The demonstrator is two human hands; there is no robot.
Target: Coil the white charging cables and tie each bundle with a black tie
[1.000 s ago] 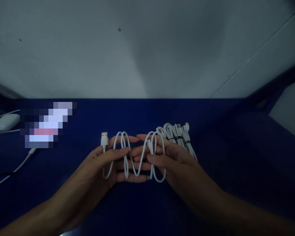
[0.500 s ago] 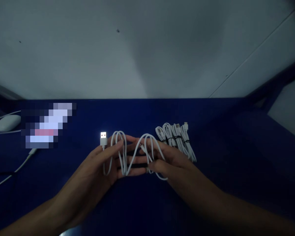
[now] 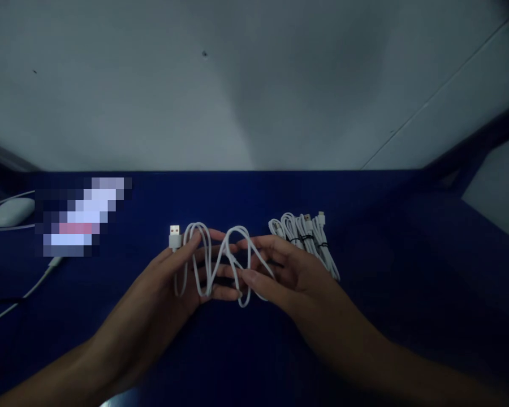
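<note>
A white USB cable (image 3: 206, 265) hangs in loose loops across both my hands, above the blue table. My left hand (image 3: 176, 282) supports the left loops, its thumb pressed over them and its other fingers stretched behind. The USB-A plug (image 3: 175, 236) stands upright beyond the base of my left thumb, with its metal end pointing away from me. My right hand (image 3: 286, 268) grips the right loops between its thumb and fingers. Part of the cable behind my fingers is hidden, and its other end cannot be made out clearly.
Several bundled white cables (image 3: 307, 240) with dark ties lie just beyond my right hand. At left are a pixelated bright object (image 3: 85, 217), a white cord (image 3: 29, 291) and a rounded white device (image 3: 12, 212). A pale wall (image 3: 254, 102) rises behind the blue table (image 3: 237, 195).
My right hand has shifted left and drawn the right-hand loops closer to those on the left. My left hand and the plug have moved slightly left.
</note>
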